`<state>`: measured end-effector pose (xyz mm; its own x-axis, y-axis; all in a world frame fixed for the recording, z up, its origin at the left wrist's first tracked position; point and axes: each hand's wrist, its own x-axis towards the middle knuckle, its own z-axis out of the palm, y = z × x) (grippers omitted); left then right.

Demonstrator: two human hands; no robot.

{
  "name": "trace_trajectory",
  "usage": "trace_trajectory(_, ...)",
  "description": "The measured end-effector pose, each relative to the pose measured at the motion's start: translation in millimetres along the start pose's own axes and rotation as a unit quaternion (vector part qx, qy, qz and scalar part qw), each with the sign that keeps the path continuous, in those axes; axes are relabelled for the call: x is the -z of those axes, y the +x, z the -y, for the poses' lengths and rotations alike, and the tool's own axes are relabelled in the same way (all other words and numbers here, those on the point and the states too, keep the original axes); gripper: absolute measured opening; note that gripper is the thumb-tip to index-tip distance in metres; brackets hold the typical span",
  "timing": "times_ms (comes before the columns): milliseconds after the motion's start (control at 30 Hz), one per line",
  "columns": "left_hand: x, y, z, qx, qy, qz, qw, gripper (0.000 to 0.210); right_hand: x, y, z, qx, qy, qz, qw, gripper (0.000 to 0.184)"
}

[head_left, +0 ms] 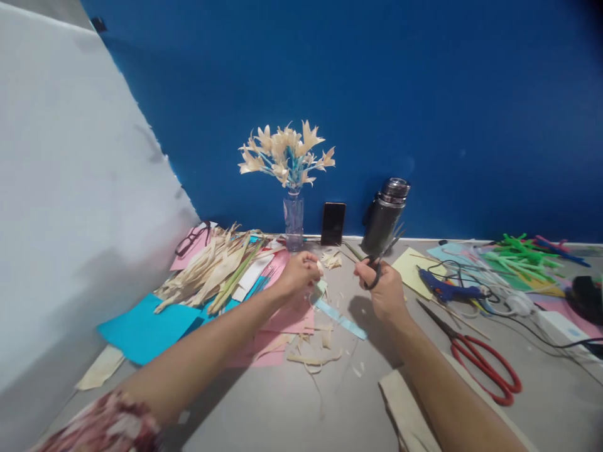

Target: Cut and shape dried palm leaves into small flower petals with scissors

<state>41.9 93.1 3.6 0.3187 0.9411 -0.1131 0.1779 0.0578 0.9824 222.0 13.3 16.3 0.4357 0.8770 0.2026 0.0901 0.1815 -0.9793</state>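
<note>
My left hand (300, 272) pinches a small pale piece with a light-blue paper strip (340, 318) trailing down from it toward the table. My right hand (384, 290) grips small black scissors (382, 257), blades pointing up and away, a short gap right of the left hand. Both hands hover over the grey table (292, 414), above scattered cream leaf scraps (313, 359) and pink paper (282, 326).
A glass vase of cream handmade flowers (289, 157), a dark phone (333, 223) and a metal flask (385, 216) stand against the blue wall. Dried leaf strips (214, 267) and cyan paper (148, 326) lie left. Large red scissors (480, 361), a blue glue gun (445, 290), cables and green pipe cleaners (521, 257) lie right.
</note>
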Motion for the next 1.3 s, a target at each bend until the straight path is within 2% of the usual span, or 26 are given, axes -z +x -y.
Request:
trace_trajectory(67, -8.7, 34, -8, -0.007, 0.036, -0.010, 0.999, 0.021, 4, 4, -2, -0.011, -0.006, -0.004, 1.000, 0.031)
trace_trajectory(167, -19.5, 73, -12, -0.003, 0.094, -0.018, 0.995, 0.022, 7, 7, -2, -0.024, -0.001, 0.010, 1.000, 0.035)
trace_trajectory(267, -18.7, 86, -15, -0.019, 0.131, -0.037, 0.991, 0.027, 9, 10, -3, -0.028, -0.013, 0.014, 0.999, 0.036)
trace_trajectory(333, -9.6, 76, -18, -0.040, 0.139, -0.041, 0.989, 0.022, 12, 13, -3, -0.033, -0.018, 0.011, 0.999, 0.037)
trace_trajectory(433, 14.3, 40, -21, -0.049, 0.141, 0.008, 0.989, 0.006, 15, 15, -3, -0.035, -0.043, 0.022, 0.998, 0.041)
trace_trajectory(600, 61.7, -34, -15, -0.035, 0.207, 0.065, 0.976, 0.004, 13, 8, -3, -0.024, -0.148, 0.102, 0.983, 0.036)
trace_trajectory(667, 74.3, -54, -11, -0.028, 0.225, 0.088, 0.970, 0.006, 7, 3, -4, -0.023, -0.164, 0.125, 0.978, 0.034)
trace_trajectory(733, 80.3, -67, -5, -0.027, 0.245, 0.139, 0.959, 0.010, 1, -2, -5, -0.020, -0.165, 0.142, 0.976, 0.032)
trace_trajectory(833, 77.8, -77, 4, -0.069, 0.307, 0.222, 0.923, 0.024, -5, -11, -6, -0.017, -0.176, 0.180, 0.967, 0.029)
trace_trajectory(933, 67.4, -81, 12, -0.123, 0.387, 0.218, 0.888, 0.021, -8, -16, -4, -0.051, -0.162, 0.196, 0.966, 0.031)
trace_trajectory(1033, 55.4, -85, 13, -0.132, 0.432, 0.222, 0.864, 0.014, -9, -18, -3, -0.072, -0.128, 0.186, 0.971, 0.038)
trace_trajectory(1200, 38.0, -95, 11, -0.143, 0.394, 0.278, 0.864, 0.024, -7, -14, -9, -0.038, -0.170, 0.189, 0.966, 0.039)
trace_trajectory(1300, 30.5, -101, 15, -0.159, 0.365, 0.313, 0.863, 0.006, -7, -13, -13, -0.039, -0.194, 0.192, 0.961, 0.039)
